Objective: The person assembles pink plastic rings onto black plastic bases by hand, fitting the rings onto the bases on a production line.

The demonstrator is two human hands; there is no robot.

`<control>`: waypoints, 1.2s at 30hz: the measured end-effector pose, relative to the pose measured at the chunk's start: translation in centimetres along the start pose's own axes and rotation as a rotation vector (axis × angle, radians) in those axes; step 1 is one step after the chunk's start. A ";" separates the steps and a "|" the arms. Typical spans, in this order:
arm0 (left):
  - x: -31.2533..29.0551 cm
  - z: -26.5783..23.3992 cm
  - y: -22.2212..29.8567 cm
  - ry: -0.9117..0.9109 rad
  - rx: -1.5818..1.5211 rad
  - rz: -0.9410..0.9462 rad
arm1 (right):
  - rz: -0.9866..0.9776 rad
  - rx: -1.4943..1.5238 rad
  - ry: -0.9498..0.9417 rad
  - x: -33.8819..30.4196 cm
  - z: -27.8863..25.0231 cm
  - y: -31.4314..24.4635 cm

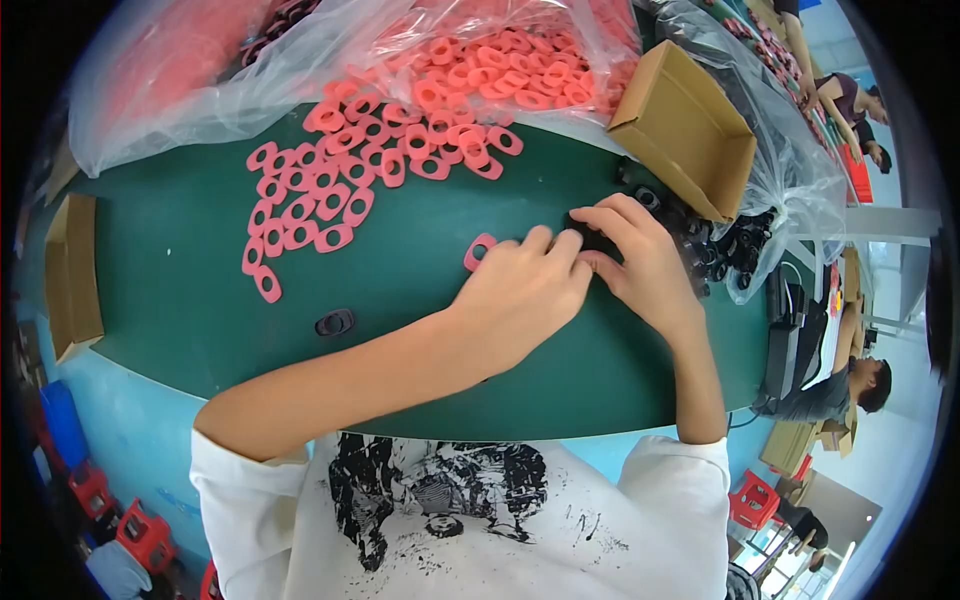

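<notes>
My left hand (528,290) reaches across the table with its fingers curled, and its fingertips are mostly hidden from view. Close against it, my right hand (640,258) has thumb and bent fingers around a small black plastic piece (592,238), only partly visible. A single pink oval ring (480,252) lies just left of my left hand's knuckles. Further left, a black oval part (334,322) rests alone on the green table. Many flat pink oval rings (332,200) are spread at the far left-centre. Several black parts (705,245) are heaped right of my right hand.
Clear plastic bags of pink rings (510,70) stand along the far edge. An open cardboard box (685,130) tilts at the far right, beside a plastic bag (800,190). Another cardboard box (75,275) is at the left edge. Other people (835,385) are at the right.
</notes>
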State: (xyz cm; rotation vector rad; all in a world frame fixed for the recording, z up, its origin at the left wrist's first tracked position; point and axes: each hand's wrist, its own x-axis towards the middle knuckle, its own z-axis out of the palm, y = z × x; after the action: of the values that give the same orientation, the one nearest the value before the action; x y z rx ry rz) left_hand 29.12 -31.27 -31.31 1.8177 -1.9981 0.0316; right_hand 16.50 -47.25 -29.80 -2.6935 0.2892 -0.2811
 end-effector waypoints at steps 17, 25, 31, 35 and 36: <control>-20.7 -10.9 -7.8 0.636 -1.484 -0.909 | -0.154 0.190 0.022 0.7 3.1 -3.4; -21.3 -9.8 -8.5 0.607 -1.877 -0.905 | -0.105 0.079 -0.021 0.3 2.3 -4.6; -21.0 -10.4 -7.7 0.489 -1.128 -0.973 | -0.088 0.107 0.026 2.2 1.5 -6.4; -20.3 -9.9 -7.6 0.534 -0.824 -0.837 | -0.368 0.172 0.069 7.3 4.2 -9.4; -20.2 -9.7 -7.5 0.584 -0.821 -0.820 | -0.452 0.138 0.071 8.7 5.1 -10.2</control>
State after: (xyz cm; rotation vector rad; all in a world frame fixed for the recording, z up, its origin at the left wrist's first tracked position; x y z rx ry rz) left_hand 40.07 -10.31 -31.30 1.6338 -0.6175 -0.3938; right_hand 27.64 -38.29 -28.75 -2.5861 -0.3156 -0.5083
